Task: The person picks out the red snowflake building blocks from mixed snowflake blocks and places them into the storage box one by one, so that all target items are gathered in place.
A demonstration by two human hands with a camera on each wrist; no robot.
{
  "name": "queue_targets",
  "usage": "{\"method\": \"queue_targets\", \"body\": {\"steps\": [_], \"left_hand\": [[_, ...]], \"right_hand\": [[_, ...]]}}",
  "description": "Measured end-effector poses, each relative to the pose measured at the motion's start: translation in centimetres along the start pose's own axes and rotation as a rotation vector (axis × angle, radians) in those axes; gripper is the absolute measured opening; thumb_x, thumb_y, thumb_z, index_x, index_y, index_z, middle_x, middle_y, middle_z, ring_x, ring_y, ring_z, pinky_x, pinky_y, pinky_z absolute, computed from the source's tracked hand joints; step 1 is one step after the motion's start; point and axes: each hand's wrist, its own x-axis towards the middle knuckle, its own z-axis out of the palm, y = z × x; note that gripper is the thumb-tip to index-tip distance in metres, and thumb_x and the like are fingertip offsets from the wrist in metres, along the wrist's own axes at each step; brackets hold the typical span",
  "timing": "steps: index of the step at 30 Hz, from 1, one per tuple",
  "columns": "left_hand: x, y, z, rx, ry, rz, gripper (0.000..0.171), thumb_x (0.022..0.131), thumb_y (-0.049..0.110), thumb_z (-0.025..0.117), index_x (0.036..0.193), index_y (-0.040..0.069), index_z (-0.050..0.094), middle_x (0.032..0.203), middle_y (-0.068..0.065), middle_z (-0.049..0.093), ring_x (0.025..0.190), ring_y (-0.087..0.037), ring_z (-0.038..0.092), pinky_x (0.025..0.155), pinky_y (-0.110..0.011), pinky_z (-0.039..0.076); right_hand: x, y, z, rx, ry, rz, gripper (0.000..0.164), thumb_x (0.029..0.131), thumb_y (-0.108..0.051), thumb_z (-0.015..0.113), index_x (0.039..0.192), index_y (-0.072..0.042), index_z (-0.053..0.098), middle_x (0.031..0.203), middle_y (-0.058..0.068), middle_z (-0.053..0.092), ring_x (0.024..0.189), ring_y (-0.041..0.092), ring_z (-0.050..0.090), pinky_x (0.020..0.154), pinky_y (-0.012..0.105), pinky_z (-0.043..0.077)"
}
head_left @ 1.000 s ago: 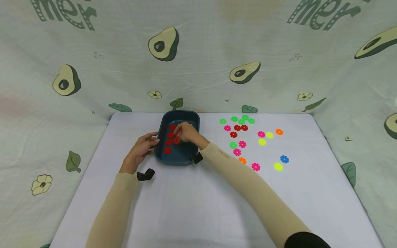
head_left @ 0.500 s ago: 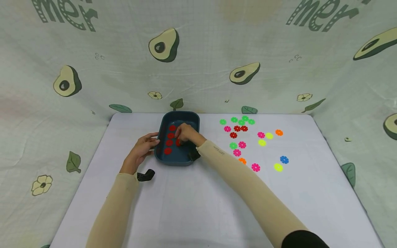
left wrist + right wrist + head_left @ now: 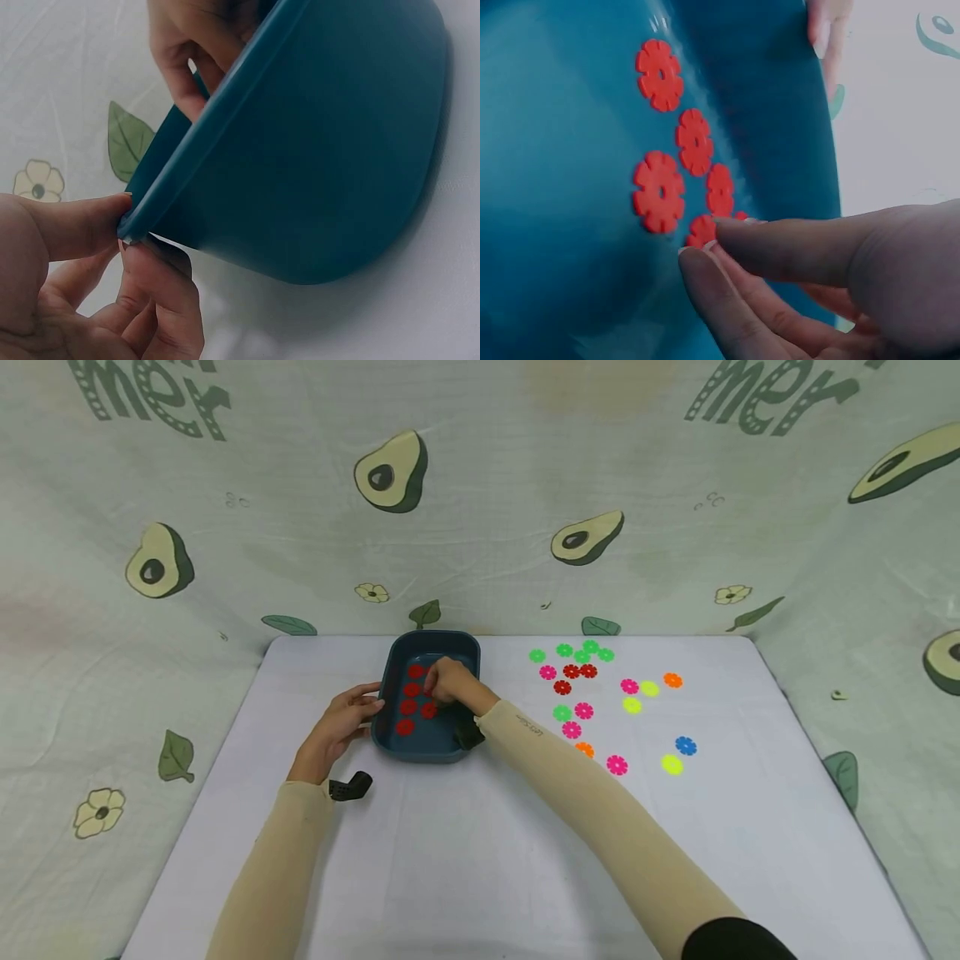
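Note:
A dark blue plastic tray [image 3: 425, 752] lies on the table with several red notched connector discs [image 3: 660, 75] on its floor, most of them lined up along its left side. At its left rim, my left hand [image 3: 341, 725] pinches the edge, thumb above and fingers beneath, as the left wrist view shows. Inside the tray, my right hand [image 3: 453, 683] reaches down with thumb and index finger at a red disc [image 3: 703, 231], partly covered by the fingertips. One loose red disc [image 3: 428, 710] sits just in front of this hand.
Right of the tray, loose discs are scattered: green discs [image 3: 582, 656] at the back, dark red discs [image 3: 572, 672], pink discs [image 3: 584, 711], a blue disc [image 3: 686, 746], plus yellow and orange ones. A printed cloth [image 3: 480, 485] hangs behind the white table [image 3: 465, 860].
The red disc that was at my right fingertips now lies free on the tray floor, and that hand has drawn slightly away from it. My left hand keeps its place on the rim.

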Motion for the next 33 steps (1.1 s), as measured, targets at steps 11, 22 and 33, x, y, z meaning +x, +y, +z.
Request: {"method": "queue_targets", "body": {"steps": [11,22,33], "left_hand": [[0.0,-0.1,-0.3,0.014,-0.005,-0.001,0.058,0.111,0.021,0.058,0.164,0.011,0.038,0.127,-0.001,0.053,0.104,-0.011,0.058,0.086,-0.03,0.047],[-0.1,-0.2,-0.6,0.012,-0.014,0.005,0.061,0.111,0.024,0.058,0.165,0.009,0.034,0.122,0.006,0.054,0.099,-0.006,0.058,0.086,-0.029,0.047],[0.2,-0.1,0.1,0.008,-0.037,-0.006,0.062,0.111,0.022,0.058,0.166,0.01,0.032,0.126,0.004,0.054,0.1,-0.006,0.059,0.087,-0.027,0.05]], "right_hand": [[-3.7,2.1,-3.7,0.144,0.076,-0.214,0.029,0.09,0.01,0.075,0.118,0.0,0.074,0.109,0.014,0.073,0.101,0.028,0.069,0.084,0.033,0.056],[-6.6,8.6,-6.6,0.317,0.244,-0.159,0.028,0.095,0.008,0.071,0.123,0.004,0.071,0.118,0.024,0.069,0.106,0.036,0.07,0.091,0.042,0.06],[-8.5,16.6,-7.8,0.317,0.335,-0.035,0.034,0.094,0.011,0.068,0.127,0.009,0.066,0.125,0.026,0.068,0.113,0.039,0.067,0.095,0.045,0.058]]}}
